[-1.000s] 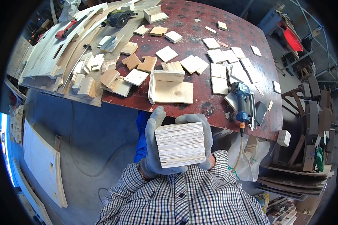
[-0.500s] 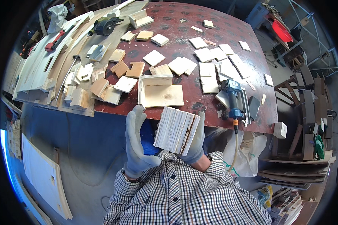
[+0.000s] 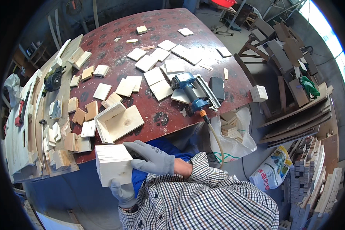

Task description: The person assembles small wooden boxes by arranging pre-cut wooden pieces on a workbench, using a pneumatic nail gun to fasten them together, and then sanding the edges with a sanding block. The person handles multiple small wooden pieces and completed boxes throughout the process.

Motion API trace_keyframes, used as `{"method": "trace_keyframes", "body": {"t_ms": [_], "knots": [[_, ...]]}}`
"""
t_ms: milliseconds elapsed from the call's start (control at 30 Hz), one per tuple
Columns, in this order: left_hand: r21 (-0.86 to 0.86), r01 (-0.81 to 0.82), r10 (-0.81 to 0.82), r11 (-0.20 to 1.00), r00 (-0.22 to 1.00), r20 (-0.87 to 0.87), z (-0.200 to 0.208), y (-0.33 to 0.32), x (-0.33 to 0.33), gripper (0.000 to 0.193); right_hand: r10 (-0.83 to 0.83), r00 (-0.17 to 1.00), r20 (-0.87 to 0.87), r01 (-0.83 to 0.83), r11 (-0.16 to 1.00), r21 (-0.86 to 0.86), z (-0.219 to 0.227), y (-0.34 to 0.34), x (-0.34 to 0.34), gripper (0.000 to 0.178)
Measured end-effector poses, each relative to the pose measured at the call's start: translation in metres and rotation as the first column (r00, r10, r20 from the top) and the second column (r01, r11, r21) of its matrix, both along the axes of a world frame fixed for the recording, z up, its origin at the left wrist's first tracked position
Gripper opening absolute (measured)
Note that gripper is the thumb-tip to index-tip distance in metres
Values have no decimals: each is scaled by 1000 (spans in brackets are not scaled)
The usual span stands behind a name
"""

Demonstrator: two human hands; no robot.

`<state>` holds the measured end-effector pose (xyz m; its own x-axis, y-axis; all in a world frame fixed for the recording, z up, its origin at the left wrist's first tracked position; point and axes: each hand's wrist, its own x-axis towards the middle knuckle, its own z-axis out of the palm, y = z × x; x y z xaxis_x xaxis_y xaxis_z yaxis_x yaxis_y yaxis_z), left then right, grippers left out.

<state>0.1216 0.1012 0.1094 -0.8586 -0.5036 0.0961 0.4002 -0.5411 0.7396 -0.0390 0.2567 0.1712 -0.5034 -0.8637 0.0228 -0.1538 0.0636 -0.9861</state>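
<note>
A thick stack of thin square wooden boards (image 3: 115, 165) is held between my two gloved hands, left of my body and just off the table's near edge. My left hand (image 3: 123, 193) grips it from below at the lower right corner, thumb on the near face. From the right, my right hand (image 3: 154, 156) closes on the upper right side, fingers along the edge. The far side of the stack is hidden. Just beyond it on the table sits an L-shaped wooden piece (image 3: 122, 122) made of joined boards.
On the red-brown table (image 3: 145, 132) are scattered square boards, a blue air nailer (image 3: 191, 92) with its hose, and a dark block (image 3: 217, 89). Wood offcuts and a circular saw (image 3: 53, 79) lie to the left. A wood-filled plastic bag (image 3: 234, 134) stands at the right.
The view has swung to the right. My left hand, flat and apart from the stack before, now grips it. The stack has turned, and my right hand has shifted to its upper right side.
</note>
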Motion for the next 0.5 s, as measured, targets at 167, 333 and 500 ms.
{"method": "trace_keyframes", "body": {"t_ms": [167, 333, 500], "knots": [[-69, -265, 274, 962, 938, 214, -58, -56, 65, 72, -612, 453, -649, 767, 638, -67, -31, 77, -73, 56], [-111, -282, 300, 953, 929, 218, -33, -60, 85, 71, -638, 23, -770, 971, 198, -135, -40, 199, -132, 45], [332, -131, 151, 934, 988, -36, -21, -51, 76, 76, -592, 210, -778, 955, -48, 294, -61, 272, -185, 65]]}}
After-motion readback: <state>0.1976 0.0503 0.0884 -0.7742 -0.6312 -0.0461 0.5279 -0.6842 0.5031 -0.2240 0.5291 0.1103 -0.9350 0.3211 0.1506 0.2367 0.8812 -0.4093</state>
